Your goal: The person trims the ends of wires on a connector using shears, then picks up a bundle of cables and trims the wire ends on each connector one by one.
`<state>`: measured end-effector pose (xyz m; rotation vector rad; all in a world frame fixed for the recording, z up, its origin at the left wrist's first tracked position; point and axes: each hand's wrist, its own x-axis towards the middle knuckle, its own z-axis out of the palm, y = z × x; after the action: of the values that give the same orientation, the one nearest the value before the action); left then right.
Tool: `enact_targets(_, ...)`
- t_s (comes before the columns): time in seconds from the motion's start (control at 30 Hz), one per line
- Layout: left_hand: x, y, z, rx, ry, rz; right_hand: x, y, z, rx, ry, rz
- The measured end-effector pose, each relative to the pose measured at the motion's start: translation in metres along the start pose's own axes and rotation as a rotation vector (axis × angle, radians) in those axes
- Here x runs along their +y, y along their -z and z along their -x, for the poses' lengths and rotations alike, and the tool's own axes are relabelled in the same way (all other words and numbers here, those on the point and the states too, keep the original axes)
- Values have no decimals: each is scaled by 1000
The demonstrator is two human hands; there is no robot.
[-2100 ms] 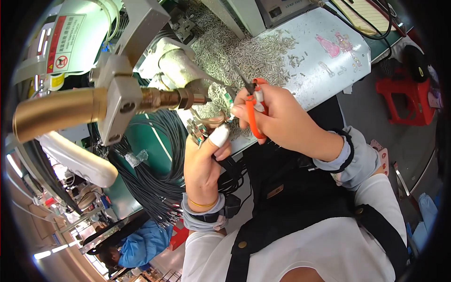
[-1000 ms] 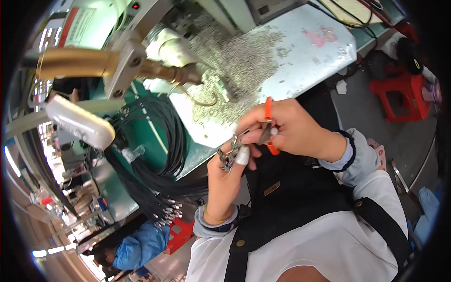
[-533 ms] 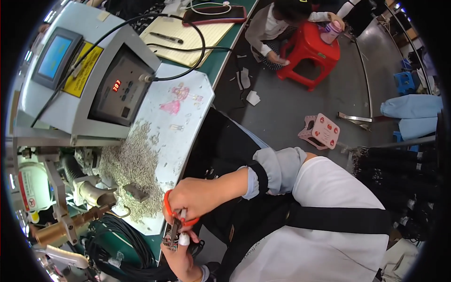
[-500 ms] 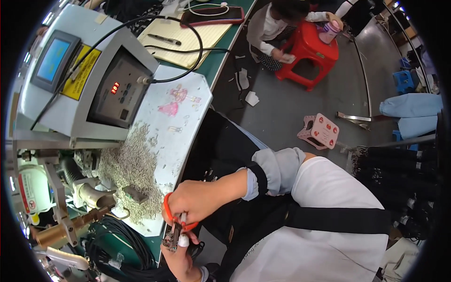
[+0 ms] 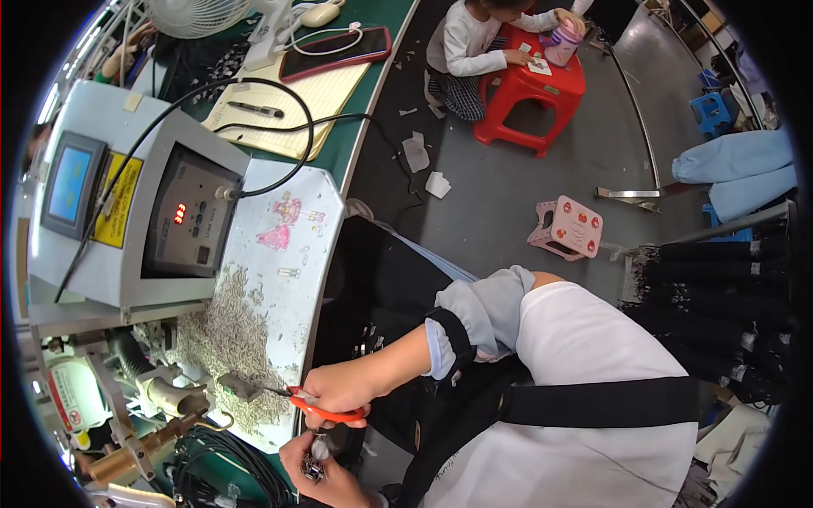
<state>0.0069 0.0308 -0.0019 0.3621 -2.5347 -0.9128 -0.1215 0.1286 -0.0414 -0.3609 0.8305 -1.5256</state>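
My right hand (image 5: pixel 340 389) is closed around pliers with orange-red handles (image 5: pixel 329 414). Their dark, thin jaws point left, towards a small metal block (image 5: pixel 239 387) at the edge of a heap of small silvery metal pieces (image 5: pixel 229 326). Just below it, my left hand (image 5: pixel 337 488) pinches a cluster of small shiny metal parts (image 5: pixel 312 468) between its fingers. White wrapping (image 5: pixel 320 449) covers one of its fingertips. The exact kind of the small parts is too fine to make out.
A grey machine box (image 5: pixel 135 195) with displays stands at the left on a white tray (image 5: pixel 318 199). Coiled black cable (image 5: pixel 224 466) lies below. Notepad (image 5: pixel 296 110), pen and phone (image 5: pixel 334 53) are farther back. A person sits by a red stool (image 5: pixel 538 93); a pink step stool (image 5: pixel 572 227) stands nearer.
The pliers have left the metal parts in my left hand and swung left towards the heap. My view has shifted slightly. The person by the red stool has raised a hand onto its seat.
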Motion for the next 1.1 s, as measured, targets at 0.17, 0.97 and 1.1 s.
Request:
enact_targets(0.17,3,24,-11,-288,8,61,5,4,0,-45,-83,-7)
enact_targets(0.97,-3,13,-5,57,654,759,-6,-10,-7,304,1124,1600)
enact_targets(1.1,-2,10,-8,59,685,818,-7,-10,-12,276,1271,1606)
